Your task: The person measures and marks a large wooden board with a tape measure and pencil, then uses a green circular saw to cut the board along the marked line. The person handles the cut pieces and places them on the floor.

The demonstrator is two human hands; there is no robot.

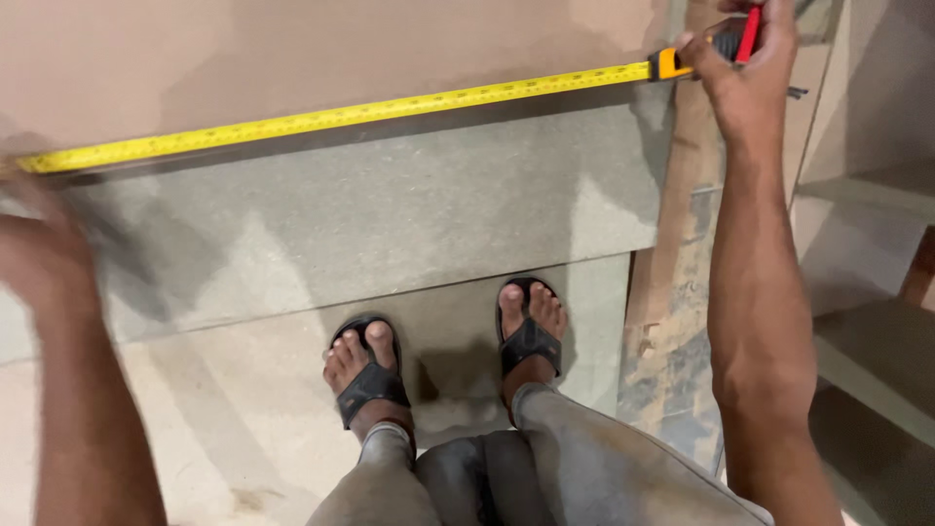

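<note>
The right hand [745, 73] has its fingers curled tight around the tape measure case [726, 39] at the board's far right end. The yellow tape [331, 119] runs left along the edge of the brown board [292, 49] to the left hand [39, 258], which is blurred, so its finger state cannot be told. Judging by this, a length is being measured; reading it calls for a taut, flat tape.

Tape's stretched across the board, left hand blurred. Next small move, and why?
Probably steady the left hand at the tape's free end: it is blurred, while the right hand grips the case at the board's far edge.
</note>
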